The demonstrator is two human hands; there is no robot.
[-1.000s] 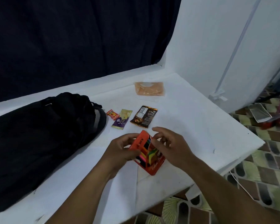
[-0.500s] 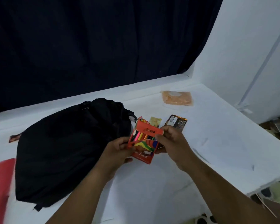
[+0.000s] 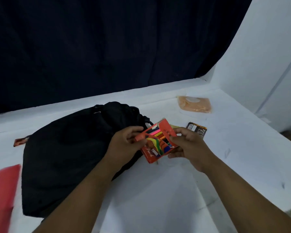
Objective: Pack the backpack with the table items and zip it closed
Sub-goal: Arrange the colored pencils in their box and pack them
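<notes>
I hold an orange box of coloured pencils (image 3: 156, 145) with both hands above the white table (image 3: 158, 190). Its top flap stands open and coloured pencil ends show inside. My left hand (image 3: 124, 145) grips the box's left edge, and my right hand (image 3: 186, 145) pinches its right side and flap. The black backpack (image 3: 71, 148) lies flat on the table just left of the box, reaching under my left hand. I cannot tell whether its zip is open.
A dark brown snack packet (image 3: 196, 130) lies behind my right hand, and an orange pouch (image 3: 195, 106) lies farther back. A red flat item (image 3: 2, 195) sits at the left edge, a small red wrapper (image 3: 21, 141) behind the backpack. The table edge falls off at right.
My view has swung left and the hands have carried the pencil box left toward the backpack. The box now tilts with its flap up. The small candy wrappers are now hidden behind it.
</notes>
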